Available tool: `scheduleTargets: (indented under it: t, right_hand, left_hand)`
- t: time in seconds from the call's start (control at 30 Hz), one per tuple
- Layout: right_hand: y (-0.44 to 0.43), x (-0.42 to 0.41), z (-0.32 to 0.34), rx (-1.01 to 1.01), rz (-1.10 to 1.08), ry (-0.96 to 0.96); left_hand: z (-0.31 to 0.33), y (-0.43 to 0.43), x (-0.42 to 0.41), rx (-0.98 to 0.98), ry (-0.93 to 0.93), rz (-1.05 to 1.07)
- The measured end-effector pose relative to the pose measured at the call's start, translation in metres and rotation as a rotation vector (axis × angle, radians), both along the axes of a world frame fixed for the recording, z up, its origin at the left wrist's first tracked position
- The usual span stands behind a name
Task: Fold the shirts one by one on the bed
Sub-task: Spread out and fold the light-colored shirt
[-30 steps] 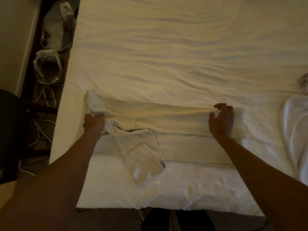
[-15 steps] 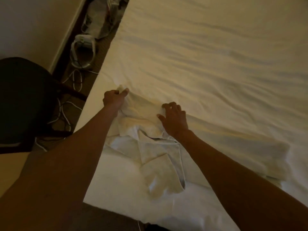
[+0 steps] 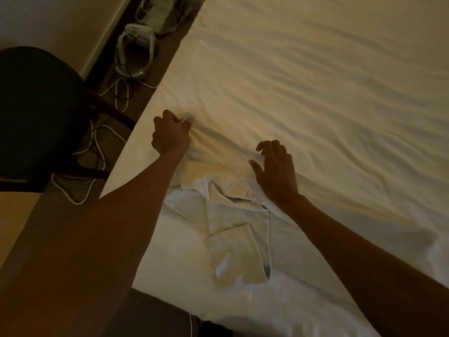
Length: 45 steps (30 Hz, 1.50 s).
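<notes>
The left hand point(image 3: 170, 136) is curled tight, pinching a corner of the white shirt point(image 3: 233, 215) between thumb and fingers near the left edge of the bed point(image 3: 315, 81). The right hand point(image 3: 277, 171) is spread, fingers loosely bent, over the bunched cloth a little way along. I cannot tell whether its palm presses down or only hovers above the fabric.

The shirt lies on the near part of the bed as a narrow band. Its long axis runs on a slant from the pinched corner, at the upper left of my view, down toward the lower right. A loose sleeve point(image 3: 239, 254) trails off the band toward the near edge of the bed. Since that sleeve sits close to the left hand, I judge that the shoulder end points at the left edge and the hem lies off to the right.

What worries me is the rumpled patch between the hands. If I pull the corner while the right hand carries no weight, I expect the stacked layers to slide apart and the band to skew. The free sleeve could drag along and get trapped crooked inside the next fold. White cloth on a white sheet in this dim light hides the edges, so I could easily misjudge them. The corner is also close to the side of the bed, above the cables point(image 3: 97, 142) on the floor, so a slip could send it over
</notes>
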State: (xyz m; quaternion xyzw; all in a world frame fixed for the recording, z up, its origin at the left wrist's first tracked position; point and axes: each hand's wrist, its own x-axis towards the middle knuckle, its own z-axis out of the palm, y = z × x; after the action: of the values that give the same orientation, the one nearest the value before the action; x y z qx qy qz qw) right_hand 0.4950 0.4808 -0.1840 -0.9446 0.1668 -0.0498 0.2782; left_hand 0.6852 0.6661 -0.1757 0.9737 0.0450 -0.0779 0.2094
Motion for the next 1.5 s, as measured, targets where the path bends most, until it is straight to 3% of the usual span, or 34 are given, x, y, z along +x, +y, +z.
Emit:
scheduleTargets:
  t: [0.07,0.17,0.3,0.4,0.47,0.6,0.67,0.77,0.9,0.97,1.03,1.2,1.3,1.33,1.4,1.5]
  right_hand:
    - [0.019,-0.013,0.018,0.090,0.135,-0.054]
    - [0.047,-0.044,0.033,0.201,0.375,0.115]
    - [0.083,-0.088,0.017,0.031,0.662,0.316]
    - [0.101,-0.094,0.017,-0.107,0.660,0.460]
    - [0.107,-0.094,0.024,-0.065,0.661,0.572]
    - [0.090,-0.080,0.070,0.404,0.450,0.666]
    - [0.069,-0.070,0.106,0.647,0.313,0.549]
    - [0.027,-0.058,0.156,1.100,-0.099,0.336]
    - [-0.035,-0.065,0.177,1.262,-0.547,-0.054]
    - [-0.063,-0.084,0.168,1.205,-0.790,-0.151]
    - [-0.087,-0.115,0.151,1.049,-1.033,-0.123]
    - [-0.112,-0.196,0.089,0.529,-1.302,0.096]
    - [-0.095,-0.195,0.076,0.164,-1.390,0.380]
    - [-0.083,-0.188,0.078,0.006,-1.309,0.453]
    - [-0.059,-0.173,0.073,-0.189,-0.944,0.413]
    - [-0.027,-0.145,0.055,-0.119,-0.388,0.212]
  left_hand:
    - [0.007,0.003,-0.016,-0.159,-0.170,-0.098]
    - [0.021,0.021,-0.050,-0.322,-0.333,-0.452]
    - [0.023,0.053,-0.086,-0.238,-0.210,-0.730]
    - [0.020,0.073,-0.098,-0.148,-0.050,-0.866]
    - [0.022,0.082,-0.101,-0.118,0.092,-0.936]
    - [0.027,0.084,-0.091,0.119,0.351,-1.069]
    - [0.030,0.079,-0.085,0.267,0.397,-1.135]
    - [0.035,0.070,-0.079,0.336,0.456,-1.143]
    - [0.039,0.061,-0.075,0.326,0.523,-1.108]
    - [0.041,0.057,-0.077,0.251,0.524,-1.087]
    - [0.041,0.054,-0.079,0.209,0.507,-1.076]
    - [0.030,0.049,-0.080,0.269,0.423,-1.034]
    - [0.029,0.042,-0.079,0.245,0.406,-1.065]
    - [0.031,0.039,-0.079,0.203,0.409,-1.067]
    - [0.034,0.034,-0.077,0.158,0.387,-1.081]
    - [0.039,0.036,-0.076,0.181,0.317,-1.066]
